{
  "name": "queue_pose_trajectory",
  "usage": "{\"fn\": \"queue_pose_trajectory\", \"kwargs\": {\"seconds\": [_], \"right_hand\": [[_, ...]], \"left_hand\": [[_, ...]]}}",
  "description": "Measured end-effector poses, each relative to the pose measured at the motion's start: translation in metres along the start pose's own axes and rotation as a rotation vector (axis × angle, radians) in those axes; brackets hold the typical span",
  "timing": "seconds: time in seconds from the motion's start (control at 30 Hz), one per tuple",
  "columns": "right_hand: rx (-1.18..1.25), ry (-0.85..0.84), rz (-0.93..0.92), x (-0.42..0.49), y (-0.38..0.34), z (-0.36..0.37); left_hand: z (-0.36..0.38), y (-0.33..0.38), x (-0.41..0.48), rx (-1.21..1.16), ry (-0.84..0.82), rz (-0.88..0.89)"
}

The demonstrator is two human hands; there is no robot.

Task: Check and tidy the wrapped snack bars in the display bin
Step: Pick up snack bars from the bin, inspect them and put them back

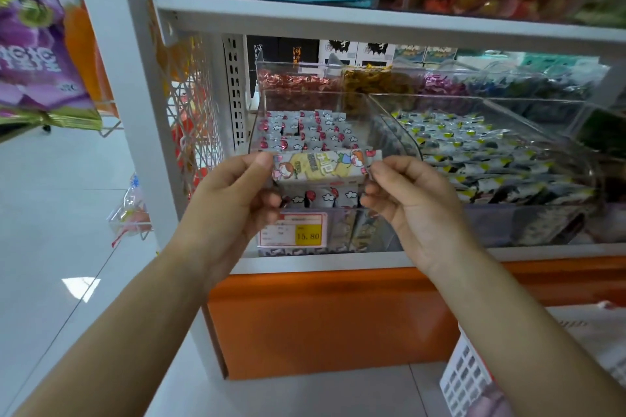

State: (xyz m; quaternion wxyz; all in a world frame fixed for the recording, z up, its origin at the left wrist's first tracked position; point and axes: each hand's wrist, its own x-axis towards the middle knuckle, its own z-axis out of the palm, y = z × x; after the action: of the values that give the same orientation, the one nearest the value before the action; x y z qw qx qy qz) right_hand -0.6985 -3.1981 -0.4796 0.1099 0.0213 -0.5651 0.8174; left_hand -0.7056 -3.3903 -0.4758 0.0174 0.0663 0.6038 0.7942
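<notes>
A wrapped snack bar [323,165] with a cartoon print on yellow and white is held level in front of the clear display bin [261,105]. My left hand [233,193] pinches its left end and my right hand [403,193] pinches its right end. Behind and below the bar, the bin holds several rows of the same kind of bars [305,132], standing on edge with red and white wrapper ends up. A price tag [293,230] reading 15.80 sits on the bin's front wall.
A second clear bin [508,223] to the right holds black, white and yellow wrapped snacks. Bins of wrapped candies [294,81] stand behind. A shelf [338,19] with seaweed packets hangs above. The orange shelf base [321,322] is below, a wire rack [189,112] to the left.
</notes>
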Motion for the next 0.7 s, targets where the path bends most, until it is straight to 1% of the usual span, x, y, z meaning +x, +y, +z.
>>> {"fn": "queue_pose_trajectory", "kwargs": {"seconds": [0.1, 0.17, 0.27, 0.33, 0.37, 0.4, 0.5, 0.53, 0.63, 0.7], "right_hand": [[-0.048, -0.024, -0.012, 0.0003, 0.0010, -0.0009], [-0.029, -0.003, 0.000, 0.0006, 0.0019, -0.0006], [0.018, 0.036, 0.026, 0.0023, 0.0037, -0.0009], [-0.014, 0.022, 0.009, 0.0036, 0.0038, -0.0022], [-0.036, 0.011, -0.009, 0.0039, 0.0037, -0.0025], [-0.049, 0.005, -0.027, 0.0040, 0.0037, -0.0025], [-0.058, 0.003, -0.069, 0.0042, 0.0045, -0.0026], [-0.063, 0.006, -0.074, 0.0043, 0.0045, -0.0024], [-0.032, 0.011, -0.065, 0.0055, 0.0041, -0.0019], [-0.080, 0.005, -0.086, 0.0061, 0.0041, -0.0029]], "left_hand": [[-0.0026, 0.0014, 0.0016, -0.160, -0.033, -0.038], [-0.0029, 0.0018, 0.0022, -0.152, -0.028, -0.032], [-0.0013, 0.0002, 0.0017, 0.050, -0.013, 0.083], [-0.0005, -0.0008, 0.0013, 0.241, 0.013, 0.164], [-0.0003, -0.0008, 0.0011, 0.299, 0.023, 0.188], [-0.0006, -0.0004, 0.0014, 0.320, 0.031, 0.189], [0.0017, 0.0039, -0.0013, 0.238, 0.027, 0.123], [0.0019, 0.0038, -0.0024, 0.265, 0.010, 0.132], [0.0010, 0.0032, -0.0053, 0.460, -0.036, 0.200], [-0.0001, 0.0027, -0.0050, 0.472, -0.039, 0.202]]}}
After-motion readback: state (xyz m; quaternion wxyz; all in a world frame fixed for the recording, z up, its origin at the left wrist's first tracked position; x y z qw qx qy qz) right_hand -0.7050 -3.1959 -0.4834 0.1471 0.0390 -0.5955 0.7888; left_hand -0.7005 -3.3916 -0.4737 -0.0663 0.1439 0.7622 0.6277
